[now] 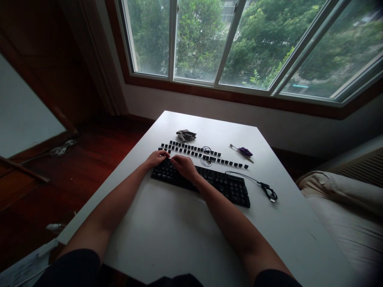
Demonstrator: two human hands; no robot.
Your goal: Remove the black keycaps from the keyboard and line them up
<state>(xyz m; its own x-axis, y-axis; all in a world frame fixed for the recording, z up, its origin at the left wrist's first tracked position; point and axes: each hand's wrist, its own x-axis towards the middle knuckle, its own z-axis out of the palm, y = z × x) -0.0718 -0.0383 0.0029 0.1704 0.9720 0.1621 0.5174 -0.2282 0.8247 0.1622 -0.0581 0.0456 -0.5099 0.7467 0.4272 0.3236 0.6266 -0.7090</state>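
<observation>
A black keyboard lies slightly askew on the white table. My left hand is at its far left corner, fingers curled in and fingertips close to the top edge. Beside it, my right hand reaches over the keys with thumb and fingers pinched together. Anything between the fingertips of either hand is too small to make out. Beyond the keyboard, loose black keycaps stand in two long rows. Thin wire loops lie among them. My right hand and forearm hide part of the keyboard.
A crumpled grey cloth lies behind the keycaps. To the right are a brush-like tool with a purple part and the coiled USB cable. The white table ends below a window; a cushioned seat stands at right.
</observation>
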